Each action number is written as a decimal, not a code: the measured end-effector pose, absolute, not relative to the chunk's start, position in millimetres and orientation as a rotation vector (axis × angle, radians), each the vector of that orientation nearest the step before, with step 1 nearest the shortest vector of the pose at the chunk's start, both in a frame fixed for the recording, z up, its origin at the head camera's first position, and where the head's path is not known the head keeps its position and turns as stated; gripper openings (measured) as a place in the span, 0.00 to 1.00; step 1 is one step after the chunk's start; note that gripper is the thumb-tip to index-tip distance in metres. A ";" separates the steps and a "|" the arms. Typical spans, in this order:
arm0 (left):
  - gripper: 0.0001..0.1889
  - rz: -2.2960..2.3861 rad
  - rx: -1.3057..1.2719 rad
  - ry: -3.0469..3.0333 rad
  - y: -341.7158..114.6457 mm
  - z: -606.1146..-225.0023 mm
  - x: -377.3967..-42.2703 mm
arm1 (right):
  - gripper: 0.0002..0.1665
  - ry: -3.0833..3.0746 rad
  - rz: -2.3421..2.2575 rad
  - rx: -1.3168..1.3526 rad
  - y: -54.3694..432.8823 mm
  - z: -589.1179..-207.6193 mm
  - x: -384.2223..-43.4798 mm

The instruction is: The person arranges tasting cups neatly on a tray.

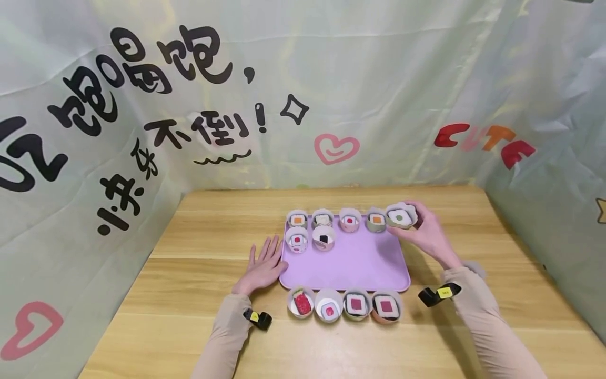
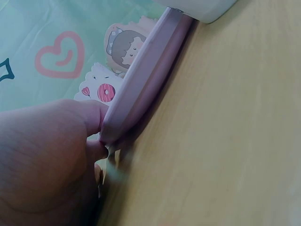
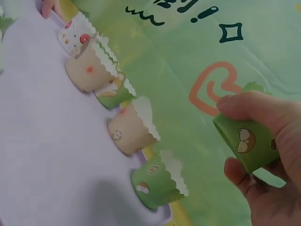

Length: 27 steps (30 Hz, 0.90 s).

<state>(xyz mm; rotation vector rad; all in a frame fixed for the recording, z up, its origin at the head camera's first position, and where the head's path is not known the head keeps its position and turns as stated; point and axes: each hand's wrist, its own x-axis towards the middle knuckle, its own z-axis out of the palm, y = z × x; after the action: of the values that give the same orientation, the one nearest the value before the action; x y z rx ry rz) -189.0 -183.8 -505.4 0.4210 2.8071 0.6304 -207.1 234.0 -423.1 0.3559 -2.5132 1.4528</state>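
My right hand (image 1: 433, 237) grips a green paper baking cup (image 3: 244, 143) with a white, green-centred sushi-like piece (image 1: 399, 217) inside. The cup is lifted over the back right corner of a lilac tray (image 1: 364, 263), and the right wrist view shows thumb and fingers on its sides. Palm down, my left hand (image 1: 262, 269) rests at the tray's left edge with fingers spread on the table, the thumb touching the rim. Several filled paper cups line the tray's back edge, the rightmost green one (image 3: 160, 181) nearest the held cup. Two more, pink (image 1: 296, 247) and beige (image 1: 324, 243), stand before them.
In front of the tray, several filled cups stand in a row on the wooden table (image 1: 199, 316), including one with a red piece (image 1: 302, 303) and one with a purple-centred piece (image 1: 386, 307). A printed cloth backdrop (image 1: 388, 105) encloses the table's back and sides.
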 end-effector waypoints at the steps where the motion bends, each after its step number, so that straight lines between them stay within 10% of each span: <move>1: 0.36 0.635 0.425 2.810 -184.0 -505.7 -189.2 | 0.38 -2.493 1.496 0.372 232.5 -423.6 -207.3; 27: 0.36 0.648 0.428 2.805 -184.9 -504.1 -188.7 | 0.40 -2.611 1.670 0.627 210.5 -448.3 -217.2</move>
<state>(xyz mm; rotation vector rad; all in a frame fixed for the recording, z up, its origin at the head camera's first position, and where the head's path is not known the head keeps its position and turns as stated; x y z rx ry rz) -188.7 -184.9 -504.1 0.4281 2.8048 0.6483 -217.2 210.5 -448.3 0.6273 -2.6110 1.6696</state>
